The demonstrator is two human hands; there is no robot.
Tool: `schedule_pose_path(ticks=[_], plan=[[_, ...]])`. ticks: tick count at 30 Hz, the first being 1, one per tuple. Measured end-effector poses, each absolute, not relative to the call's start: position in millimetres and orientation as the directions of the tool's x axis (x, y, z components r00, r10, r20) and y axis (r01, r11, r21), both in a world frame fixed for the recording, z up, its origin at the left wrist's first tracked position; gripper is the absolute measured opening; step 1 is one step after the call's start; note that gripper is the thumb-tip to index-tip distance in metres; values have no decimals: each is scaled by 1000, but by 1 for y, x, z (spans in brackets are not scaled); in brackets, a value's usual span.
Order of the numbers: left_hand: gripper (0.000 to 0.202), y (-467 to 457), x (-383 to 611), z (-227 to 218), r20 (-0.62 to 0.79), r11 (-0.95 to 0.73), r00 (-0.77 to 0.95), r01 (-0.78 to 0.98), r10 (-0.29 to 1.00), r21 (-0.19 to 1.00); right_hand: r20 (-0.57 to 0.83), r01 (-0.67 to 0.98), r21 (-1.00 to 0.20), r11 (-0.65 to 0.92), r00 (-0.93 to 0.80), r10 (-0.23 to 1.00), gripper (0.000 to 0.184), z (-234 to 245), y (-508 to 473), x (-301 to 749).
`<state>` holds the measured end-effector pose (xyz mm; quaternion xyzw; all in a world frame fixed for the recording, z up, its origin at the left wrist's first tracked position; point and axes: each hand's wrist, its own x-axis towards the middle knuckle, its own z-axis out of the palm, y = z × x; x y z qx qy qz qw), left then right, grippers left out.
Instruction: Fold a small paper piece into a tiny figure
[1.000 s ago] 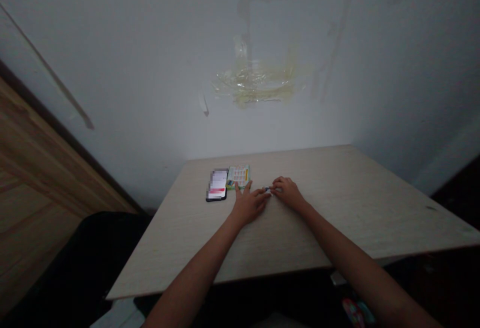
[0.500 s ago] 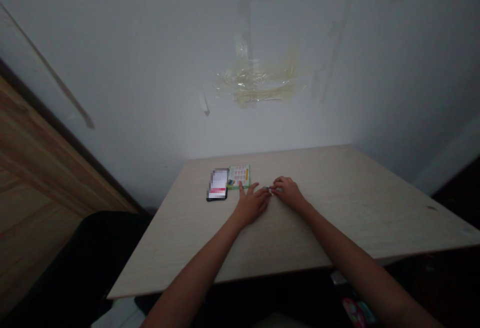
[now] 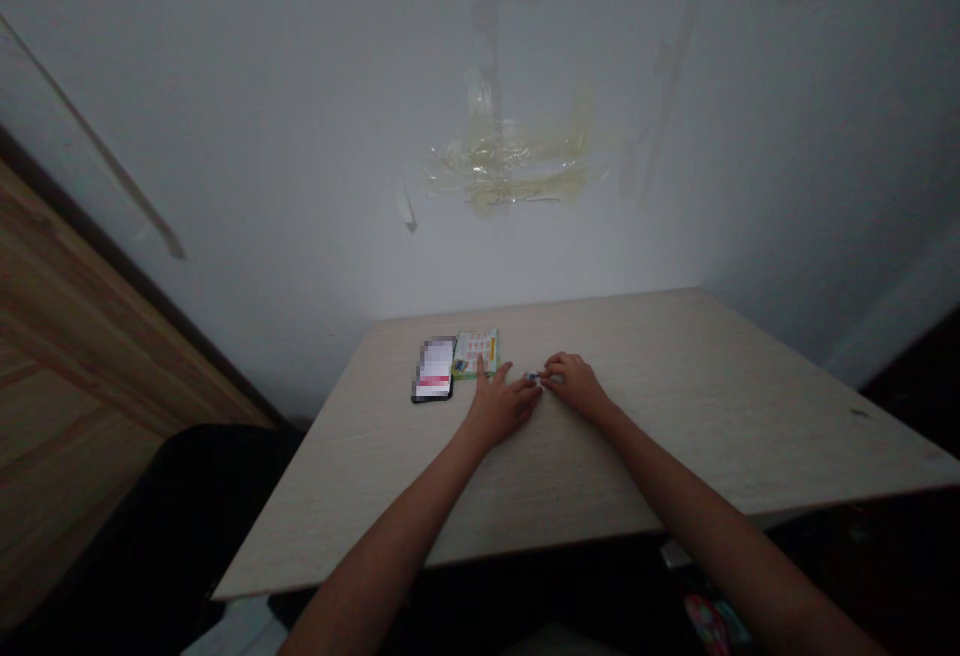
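My left hand (image 3: 501,410) rests on the table with fingers spread. One fingertip reaches the lower edge of a green-and-white printed card or booklet (image 3: 480,346), and the other fingers point right. Between the two hands lies a small blue-and-white piece (image 3: 532,377), too small to identify. My right hand (image 3: 574,382) has its fingers curled and drawn together at the right end of that piece, seeming to pinch it. Left of the booklet is a phone (image 3: 435,368) with its lit screen blurred out.
The pale wooden table (image 3: 645,336) meets a grey wall (image 3: 300,136) bearing clear, yellowed tape (image 3: 517,171). A dark rounded shape (image 3: 202,496) stands at the left, beside a wooden panel (image 3: 67,316). Below the front edge are paper (image 3: 236,628) and a colourful item (image 3: 709,621).
Both hands stay in nearly the same place. The fingertips have shifted slightly, and a little more of the small piece shows between them.
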<state>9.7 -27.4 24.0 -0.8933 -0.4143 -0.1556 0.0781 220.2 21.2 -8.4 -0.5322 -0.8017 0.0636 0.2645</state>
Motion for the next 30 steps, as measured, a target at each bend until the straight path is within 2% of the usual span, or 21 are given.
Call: schedule_pose_path(ticks=[4,14,24,30], plan=[[35,-27,9,25,334,-654,622,756,708,-21,366,814,-390,430,-292,884,16,-8,20,220],[35,-26,5,11,301,-595,551,800,778,74,364,821,-383,423,-287,886,16,-11,23,220],[32,-30,7,18,357,-627,576,778,736,37,372,810,-396,431,-288,883,16,-13,24,221],[34,-30,8,14,352,-609,546,787,761,96,365,810,-391,436,-299,882,16,-10,22,221]])
